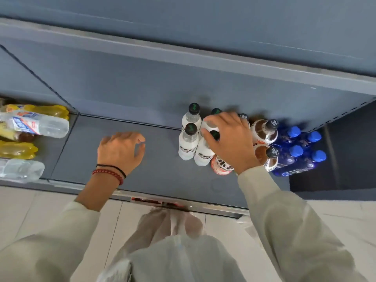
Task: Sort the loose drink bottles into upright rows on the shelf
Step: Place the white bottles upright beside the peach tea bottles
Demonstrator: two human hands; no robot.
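Note:
Upright bottles stand in rows at the right of the grey shelf [126, 159]: several white bottles [188, 142] with black caps, a pink bottle [221, 166], two brown bottles [264, 132] and several blue bottles [295, 157]. My right hand [230, 139] reaches over the white and pink rows, its fingertips on the top of a white bottle [204, 152]; whether they grip it is unclear. My left hand [122, 150] hovers over the bare middle of the shelf, fingers loosely curled, holding nothing. Loose bottles lie on their sides at the far left.
The pile at the left holds yellow bottles [48, 111] and clear bottles [36, 124], all lying flat, left of a divider. Another shelf overhangs above. The shelf's front edge [183, 207] carries a red-marked strip. Pale floor tiles lie below.

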